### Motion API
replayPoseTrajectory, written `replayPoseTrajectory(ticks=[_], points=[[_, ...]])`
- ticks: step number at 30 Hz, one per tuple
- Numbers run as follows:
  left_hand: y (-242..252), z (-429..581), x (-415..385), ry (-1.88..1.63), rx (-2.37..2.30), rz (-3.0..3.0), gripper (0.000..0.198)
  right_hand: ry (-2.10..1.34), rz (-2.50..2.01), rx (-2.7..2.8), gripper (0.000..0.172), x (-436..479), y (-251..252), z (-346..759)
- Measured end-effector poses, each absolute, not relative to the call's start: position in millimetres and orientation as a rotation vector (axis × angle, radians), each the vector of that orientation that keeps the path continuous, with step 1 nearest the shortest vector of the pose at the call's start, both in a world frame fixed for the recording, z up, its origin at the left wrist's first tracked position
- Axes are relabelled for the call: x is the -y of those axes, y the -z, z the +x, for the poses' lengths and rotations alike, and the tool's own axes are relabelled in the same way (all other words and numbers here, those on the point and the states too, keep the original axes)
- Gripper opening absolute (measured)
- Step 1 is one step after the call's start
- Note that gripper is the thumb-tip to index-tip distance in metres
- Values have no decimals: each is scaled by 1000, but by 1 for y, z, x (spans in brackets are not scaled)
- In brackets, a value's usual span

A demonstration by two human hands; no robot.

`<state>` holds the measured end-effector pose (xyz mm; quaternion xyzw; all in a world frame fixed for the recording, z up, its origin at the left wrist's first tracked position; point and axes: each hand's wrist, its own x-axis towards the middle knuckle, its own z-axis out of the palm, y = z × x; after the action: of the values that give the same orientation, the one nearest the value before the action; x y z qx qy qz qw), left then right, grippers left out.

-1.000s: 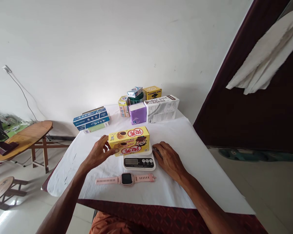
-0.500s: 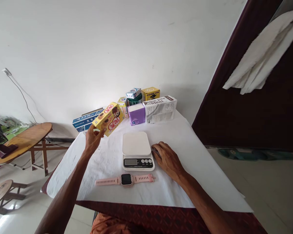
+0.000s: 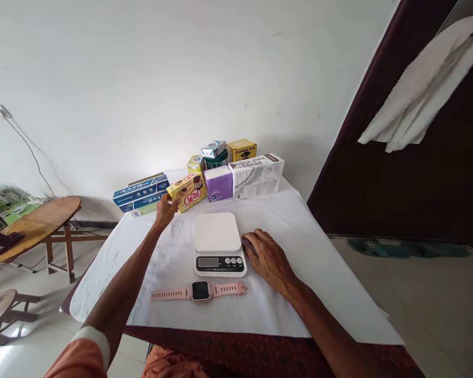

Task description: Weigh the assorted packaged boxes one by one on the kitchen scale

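My left hand point(image 3: 167, 211) grips the near left end of a yellow box point(image 3: 189, 192) with red lettering, among the packages at the back of the table. That box stands between a blue box point(image 3: 142, 192) and a purple tissue pack point(image 3: 219, 185). My right hand point(image 3: 268, 257) rests on the cloth against the right side of a white kitchen scale point(image 3: 217, 233), fingers loosely bent and holding nothing. The scale's platform is bare and its display looks blank. In front of the scale lies a pink smartwatch point(image 3: 201, 291) with its strap stretched out flat.
A white "Super Meal" box point(image 3: 257, 177), a yellow "COME ON" box point(image 3: 242, 150), a small blue-white box point(image 3: 213, 149) on a green container point(image 3: 216, 159), and another yellow carton point(image 3: 195, 163) stand near the wall. A wooden stool point(image 3: 8, 310) is at left.
My left hand has carried the yellow box forward and right, lowering it into the row beside the purple pack. My right hand stays by the scale. The view has shifted slightly.
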<state>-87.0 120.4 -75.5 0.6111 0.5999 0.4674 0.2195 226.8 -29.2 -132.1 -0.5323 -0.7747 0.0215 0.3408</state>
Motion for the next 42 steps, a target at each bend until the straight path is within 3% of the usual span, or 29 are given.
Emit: replayPoseTrajectory(ticks=[19,25,32,34,38,42], points=[[97,-82,-108,-1167,-1425,1795,24,-16,-1329,2014,15,25,140,229],[93,-88,-98,-1204,-1460,1837,44,9,-1310,2027,14,25,141,230],[48,-169,-84,-1474,-1852,1911,47,21,-1292,2021,15,24,143,230],[35,-191,-88,-1379,-2066,2036,57,9,-1294,2027,15,23,143,230],[16,-216,-104,-821,-2395,2247,80,-5,-1312,2033,18,24,142,229],[0,-223,-124,-398,-2427,2305,80,-7,-1328,2025,18,26,140,227]])
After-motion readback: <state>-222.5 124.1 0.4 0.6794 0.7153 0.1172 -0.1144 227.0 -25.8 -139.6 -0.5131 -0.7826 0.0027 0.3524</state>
